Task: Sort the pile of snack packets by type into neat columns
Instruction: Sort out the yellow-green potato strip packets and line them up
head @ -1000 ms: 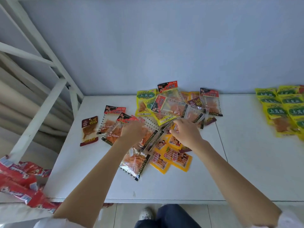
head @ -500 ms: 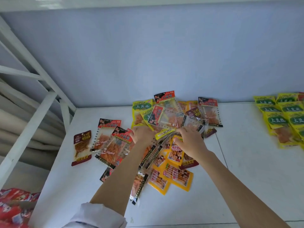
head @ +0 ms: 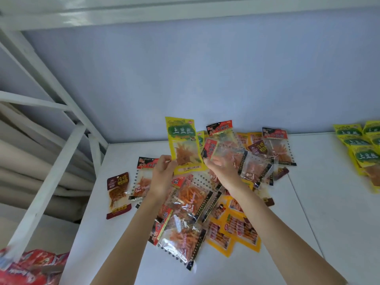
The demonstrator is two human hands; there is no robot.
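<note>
Fingers (head: 167, 161) of the left hand (head: 162, 175) pinch the lower left edge of a yellow packet (head: 184, 145), held upright above the pile (head: 205, 202). The right hand (head: 222, 167) meets the packet's lower right corner; its fingers curl there, but whether they grip the packet or only steady it cannot be told.

Seen from the head camera, the pile sits mid-surface (head: 123, 243), a mix of clear red-topped packets, orange ones toward 5 o'clock and brown ones. One brown packet (head: 118, 194) lies apart at 9 o'clock of the pile. At 3 o'clock, well apart, matching yellow packets (head: 357, 145) already form columns.

The step in hand looks like pulling one yellow packet out of the mix. The next move would likely call for carrying it toward 3 o'clock and laying it flat, square with the yellow columns, without dragging other packets along.
</note>
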